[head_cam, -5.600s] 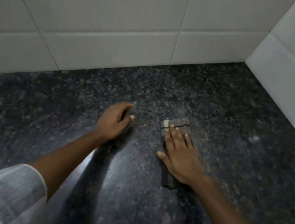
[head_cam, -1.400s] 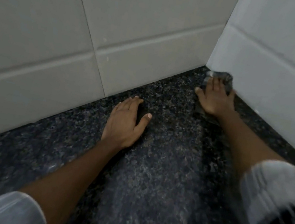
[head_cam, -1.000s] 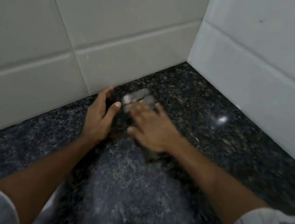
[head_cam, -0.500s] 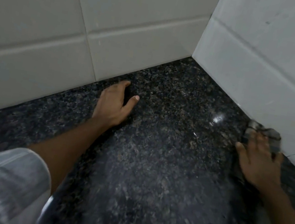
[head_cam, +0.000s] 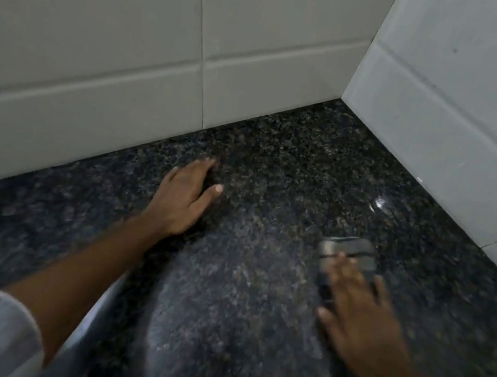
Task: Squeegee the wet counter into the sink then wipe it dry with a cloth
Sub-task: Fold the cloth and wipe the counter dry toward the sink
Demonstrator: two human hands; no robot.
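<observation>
Cloth [head_cam: 349, 252] under right hand [head_cam: 362, 328] swept back leftward.

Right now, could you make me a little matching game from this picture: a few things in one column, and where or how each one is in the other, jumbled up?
Things:
1. left hand
2. right hand
3. cloth
4. wall tiles

Descriptions:
A. grey, folded, partly under a palm
B. pale, rising behind and to the right of the counter
C. flat on bare dark stone, holding nothing
D. blurred, pressing down on fabric

Pairs: 1-C, 2-D, 3-A, 4-B
</observation>
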